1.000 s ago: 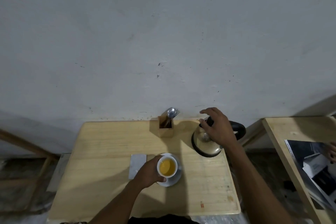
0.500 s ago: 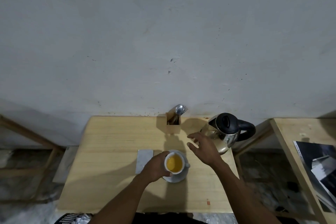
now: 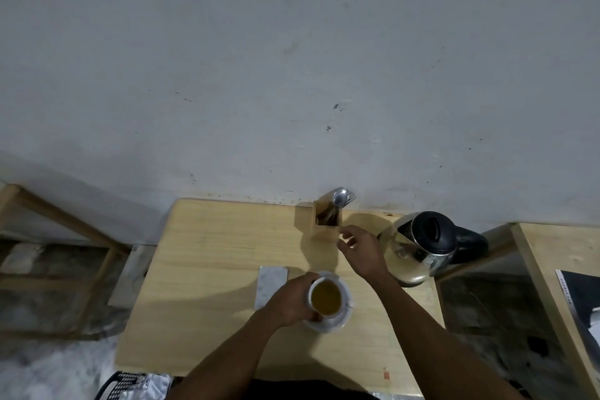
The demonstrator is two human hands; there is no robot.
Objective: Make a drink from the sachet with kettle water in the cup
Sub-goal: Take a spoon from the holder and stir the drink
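Note:
A white cup full of yellow-brown liquid stands on a white saucer near the middle of the wooden table. My left hand is wrapped around the cup's left side. My right hand hovers with fingers apart, holding nothing, just right of a wooden cutlery holder with a spoon and a fork in it. The steel kettle with a black lid stands at the table's right edge. A grey flat sachet lies left of the cup.
A grey wall runs right behind the table. A second wooden table with a dark sheet on it stands to the right. A wooden frame is on the left. A black basket sits by the table's near left corner.
My right hand left the kettle lid, swung left and forward, and now hangs beside the cutlery holder. My left hand stayed on the cup. The view shifted left.

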